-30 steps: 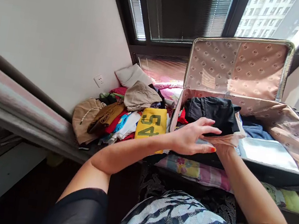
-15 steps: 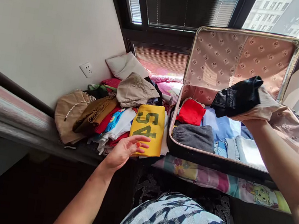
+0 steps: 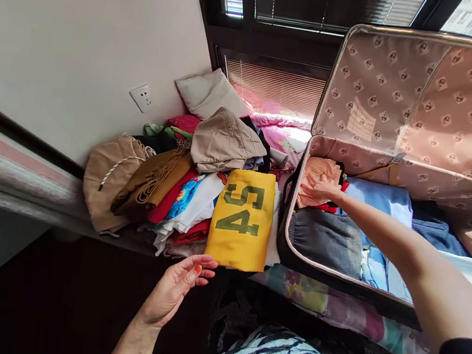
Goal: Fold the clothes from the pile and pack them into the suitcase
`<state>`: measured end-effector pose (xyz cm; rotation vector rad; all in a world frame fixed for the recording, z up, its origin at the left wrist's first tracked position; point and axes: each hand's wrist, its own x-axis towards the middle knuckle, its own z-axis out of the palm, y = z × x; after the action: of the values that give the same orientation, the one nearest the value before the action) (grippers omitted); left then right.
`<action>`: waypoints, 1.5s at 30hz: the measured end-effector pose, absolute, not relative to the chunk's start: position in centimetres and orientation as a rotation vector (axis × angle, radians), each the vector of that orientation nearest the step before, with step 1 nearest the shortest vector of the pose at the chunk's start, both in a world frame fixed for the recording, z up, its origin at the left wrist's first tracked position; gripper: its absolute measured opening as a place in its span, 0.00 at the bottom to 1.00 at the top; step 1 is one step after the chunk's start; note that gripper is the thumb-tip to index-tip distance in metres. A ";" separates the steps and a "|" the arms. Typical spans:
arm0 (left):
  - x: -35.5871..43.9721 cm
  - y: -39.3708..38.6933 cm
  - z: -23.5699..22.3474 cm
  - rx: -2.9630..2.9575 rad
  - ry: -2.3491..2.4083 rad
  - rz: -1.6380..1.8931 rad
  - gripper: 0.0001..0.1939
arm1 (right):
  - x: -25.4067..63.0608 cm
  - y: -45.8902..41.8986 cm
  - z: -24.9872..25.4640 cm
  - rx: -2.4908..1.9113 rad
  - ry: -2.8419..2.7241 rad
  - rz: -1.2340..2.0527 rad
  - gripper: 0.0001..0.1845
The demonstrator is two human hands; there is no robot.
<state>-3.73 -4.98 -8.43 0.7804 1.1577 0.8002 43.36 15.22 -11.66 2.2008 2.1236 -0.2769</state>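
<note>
My left hand [image 3: 178, 288] is in the air just below the folded yellow garment [image 3: 237, 249] with the dark number on it. Its fingers are stretched out and it holds nothing. My right hand [image 3: 326, 190] reaches into the open suitcase [image 3: 292, 233] and lies with its fingers apart on a peach-coloured garment [image 3: 314, 174] with black cloth showing at its edge. That garment rests on red cloth [image 3: 328, 207] in the suitcase's back left corner. Just in front lies a folded dark grey garment [image 3: 326, 241]; light blue clothes [image 3: 381, 201] sit to the right.
A heap of clothes, with beige cloth [image 3: 227, 143] on top and a brown folded piece [image 3: 153, 179], lies left of the suitcase. A tan drawstring bag [image 3: 104, 187] leans by the wall. Behind are a pale cushion [image 3: 210, 93] and the window. The suitcase lid [image 3: 378, 86] stands raised.
My right hand has moved left and down with the black and peach garment, which now lies on the red cloth. My left hand has drawn back off the yellow garment. The view has shifted left.
</note>
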 end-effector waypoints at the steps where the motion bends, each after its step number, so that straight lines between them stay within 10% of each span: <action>1: -3.8 -4.8 -8.7 0.766 1.166 0.798 0.30 | 43.7 15.2 -12.1 2.256 2.072 -0.230 0.46; 23: -0.7 3.6 -4.5 1.826 1.212 0.801 0.15 | 42.4 16.7 -12.9 2.326 2.069 -0.322 0.36; 33: 4.5 22.1 -3.6 2.467 1.860 0.046 0.46 | 47.4 6.9 -8.1 2.298 2.215 -0.225 0.38; 45: 4.9 25.9 -4.0 2.142 1.952 0.204 0.27 | 45.8 -10.6 -7.1 2.602 2.730 -0.433 0.23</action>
<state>4.91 25.88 -3.99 2.1421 1.9521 0.2042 45.82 -10.61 -7.10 2.6025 2.7303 -0.4332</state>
